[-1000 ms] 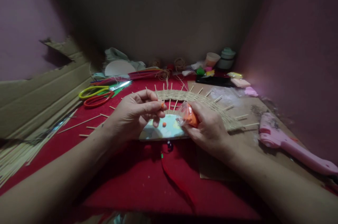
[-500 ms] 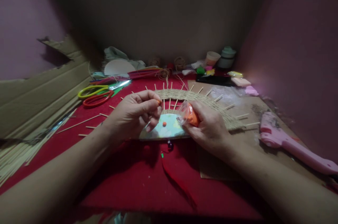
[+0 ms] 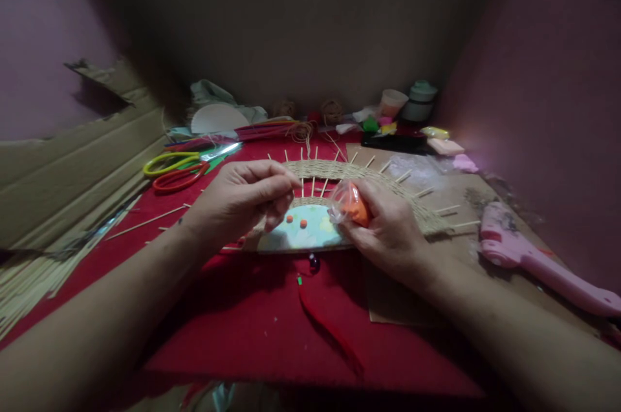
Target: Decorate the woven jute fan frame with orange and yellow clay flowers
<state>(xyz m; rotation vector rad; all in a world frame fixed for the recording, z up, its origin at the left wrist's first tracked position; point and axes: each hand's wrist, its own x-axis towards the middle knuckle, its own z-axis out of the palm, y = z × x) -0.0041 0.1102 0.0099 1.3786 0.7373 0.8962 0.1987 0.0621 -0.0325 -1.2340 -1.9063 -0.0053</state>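
My right hand (image 3: 388, 224) grips a clear plastic bag of orange modelling clay (image 3: 358, 208), its crumpled mouth turned left. My left hand (image 3: 252, 195) hovers at the left, thumb and forefinger pressed together with no clay showing between them. Below and between the hands lies a pale blue-green patterned board (image 3: 310, 238), carrying two small orange clay bits (image 3: 303, 224). From the board, thin sticks fan outward through a woven twine arch (image 3: 339, 170). The left hand hides part of the arch's left side.
Scissors (image 3: 177, 169) with yellow and red handles lie left. A pink glue gun (image 3: 524, 257) rests on cardboard at right. Loose sticks (image 3: 43, 282) line the left edge. At the back stand a cup (image 3: 392, 103) and a jar (image 3: 419, 101). A red strip (image 3: 330, 334) lies in front.
The orange bit pinched in my left hand has left the fingers, and a second orange bit now shows on the board. My right hand still holds the bag in nearly the same place.
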